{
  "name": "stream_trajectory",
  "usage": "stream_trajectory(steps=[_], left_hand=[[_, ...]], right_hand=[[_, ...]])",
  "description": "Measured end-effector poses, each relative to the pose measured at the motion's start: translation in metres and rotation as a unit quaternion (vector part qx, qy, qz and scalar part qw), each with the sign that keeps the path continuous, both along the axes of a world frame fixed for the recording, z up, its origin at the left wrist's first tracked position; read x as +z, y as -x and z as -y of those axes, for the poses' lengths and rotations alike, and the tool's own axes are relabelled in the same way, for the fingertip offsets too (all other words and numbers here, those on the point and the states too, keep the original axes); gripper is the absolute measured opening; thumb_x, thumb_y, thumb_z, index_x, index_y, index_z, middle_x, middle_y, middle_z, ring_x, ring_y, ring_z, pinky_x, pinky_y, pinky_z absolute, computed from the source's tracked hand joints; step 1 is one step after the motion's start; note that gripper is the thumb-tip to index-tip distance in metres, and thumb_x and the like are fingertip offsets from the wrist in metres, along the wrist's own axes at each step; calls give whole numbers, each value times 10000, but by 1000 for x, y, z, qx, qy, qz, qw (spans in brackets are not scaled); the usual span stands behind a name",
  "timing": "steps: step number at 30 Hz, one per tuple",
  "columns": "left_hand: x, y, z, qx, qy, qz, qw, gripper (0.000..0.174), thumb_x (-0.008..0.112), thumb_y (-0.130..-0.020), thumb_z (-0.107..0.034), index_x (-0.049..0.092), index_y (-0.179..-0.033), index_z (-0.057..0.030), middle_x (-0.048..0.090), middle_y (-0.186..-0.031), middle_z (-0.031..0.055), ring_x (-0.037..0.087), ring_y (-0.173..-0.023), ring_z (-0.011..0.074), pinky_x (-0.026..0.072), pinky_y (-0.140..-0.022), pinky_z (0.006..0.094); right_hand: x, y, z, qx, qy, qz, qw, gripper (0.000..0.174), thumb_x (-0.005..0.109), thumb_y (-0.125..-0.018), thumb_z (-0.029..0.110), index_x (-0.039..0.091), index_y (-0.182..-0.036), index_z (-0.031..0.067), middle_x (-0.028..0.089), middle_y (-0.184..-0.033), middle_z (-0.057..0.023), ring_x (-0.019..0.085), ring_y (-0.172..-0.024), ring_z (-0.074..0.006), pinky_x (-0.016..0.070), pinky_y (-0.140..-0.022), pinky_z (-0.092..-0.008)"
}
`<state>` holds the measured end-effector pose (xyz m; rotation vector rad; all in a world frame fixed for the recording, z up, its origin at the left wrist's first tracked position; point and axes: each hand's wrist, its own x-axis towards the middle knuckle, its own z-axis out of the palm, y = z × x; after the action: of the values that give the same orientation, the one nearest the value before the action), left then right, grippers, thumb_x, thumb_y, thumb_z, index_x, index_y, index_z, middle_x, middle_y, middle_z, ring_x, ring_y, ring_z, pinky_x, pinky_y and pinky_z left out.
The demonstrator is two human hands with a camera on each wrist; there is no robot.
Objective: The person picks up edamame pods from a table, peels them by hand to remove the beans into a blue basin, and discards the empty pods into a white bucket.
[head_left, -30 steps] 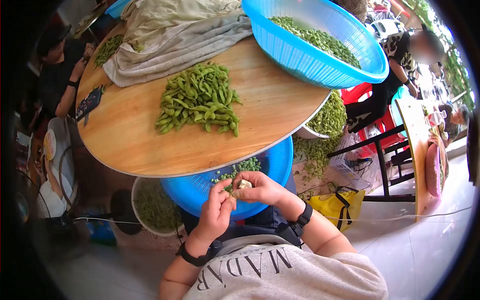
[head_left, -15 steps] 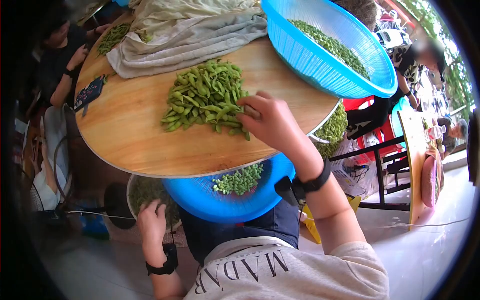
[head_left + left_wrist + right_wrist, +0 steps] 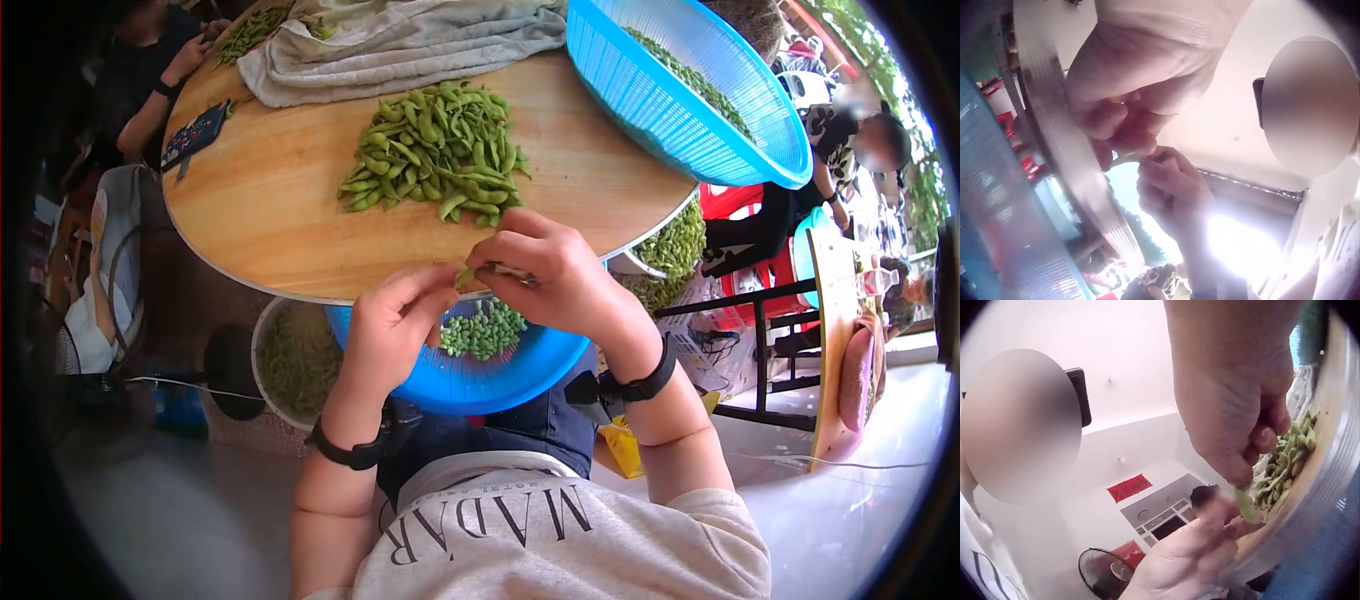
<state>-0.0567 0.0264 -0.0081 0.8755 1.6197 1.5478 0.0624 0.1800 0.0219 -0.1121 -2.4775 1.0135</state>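
In the head view, my left hand (image 3: 388, 325) and right hand (image 3: 560, 270) meet over the table's near edge. They pinch one green soybean pod (image 3: 1247, 506) between them, its length showing in the right wrist view. A small greyish thing (image 3: 512, 271) shows at my right fingers; I cannot tell what it is. Just below the hands, shelled beans (image 3: 485, 332) lie in a blue plastic basket (image 3: 455, 390) over the lap. Beyond them, a heap of soybean pods (image 3: 435, 150) rests on the round wooden table (image 3: 270, 215).
A large blue basket (image 3: 680, 120) of beans stands at the table's far right, beside a grey cloth (image 3: 400, 50). Lower left is a bucket (image 3: 300, 365) of green scraps. A pot of pods (image 3: 675, 245) sits right of the table. Other people sit at both sides.
The right hand reached from over the basket to the pod heap, then came back with a pod. The left hand swung out towards the bucket and returned to meet it.
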Motion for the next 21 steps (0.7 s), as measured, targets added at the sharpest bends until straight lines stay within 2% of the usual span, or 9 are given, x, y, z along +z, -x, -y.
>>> stream_trajectory(steps=[4,7,10,11,13,14,16,19,21], left_hand=[[-6,-1,-9,-15,-20,5,1000,196,579,-826,-9,614,-1016,18,573,-716,15,475,-503,59,381,-463,192],[-1,1,-11,-2,14,48,999,146,585,-832,-13,615,-966,37,574,-671,11,450,-478,46,375,-441,187],[7,-5,-8,34,-22,34,999,131,602,-826,-24,605,-937,46,567,-646,8,449,-472,46,364,-429,185],[9,-8,-6,41,-30,32,998,129,609,-822,-23,608,-933,43,570,-652,3,456,-478,42,366,-431,184],[11,-16,-3,52,-42,30,997,125,623,-814,-22,614,-924,36,574,-664,-6,471,-491,35,370,-436,181],[11,-21,-1,53,-31,3,998,127,635,-800,-17,616,-916,32,585,-671,5,494,-505,51,385,-448,190],[11,-27,0,54,-13,-52,997,136,659,-773,-7,620,-900,24,608,-685,28,541,-533,84,416,-474,208],[6,-28,0,71,-113,-342,930,152,681,-729,12,621,-868,15,629,-719,92,603,-599,175,466,-532,257],[10,-31,3,76,-93,-359,926,166,689,-710,11,615,-860,12,624,-744,124,614,-644,232,480,-561,288]], right_hand=[[-16,2,1,14,56,-20,998,166,639,-686,32,623,-846,75,525,-746,-100,558,-636,-272,459,-543,-351],[-13,3,1,16,100,-40,994,108,632,-749,57,613,-852,30,524,-678,-57,557,-600,-207,454,-543,-313],[-15,-3,9,-83,334,-45,938,137,598,-830,118,597,-858,-16,475,-599,6,515,-559,-115,421,-516,-261],[-8,-12,6,-91,395,53,912,271,524,-906,225,581,-848,-33,414,-560,40,438,-522,-61,359,-475,-213],[-12,-19,12,-45,509,67,857,324,488,-922,287,578,-851,-16,406,-563,36,404,-511,-56,325,-455,-203],[-15,-23,16,-24,564,73,822,351,471,-931,318,576,-852,-8,402,-565,34,386,-505,-53,307,-445,-198],[-16,-22,25,-5,550,77,832,389,428,-942,359,550,-832,6,414,-576,29,369,-498,-49,294,-429,-199],[-15,-22,34,11,540,81,838,368,421,-948,345,530,-821,17,430,-591,24,378,-498,-47,304,-427,-202],[-12,-22,38,11,529,80,845,354,430,-946,329,535,-820,15,439,-591,22,389,-502,-47,311,-430,-201]])
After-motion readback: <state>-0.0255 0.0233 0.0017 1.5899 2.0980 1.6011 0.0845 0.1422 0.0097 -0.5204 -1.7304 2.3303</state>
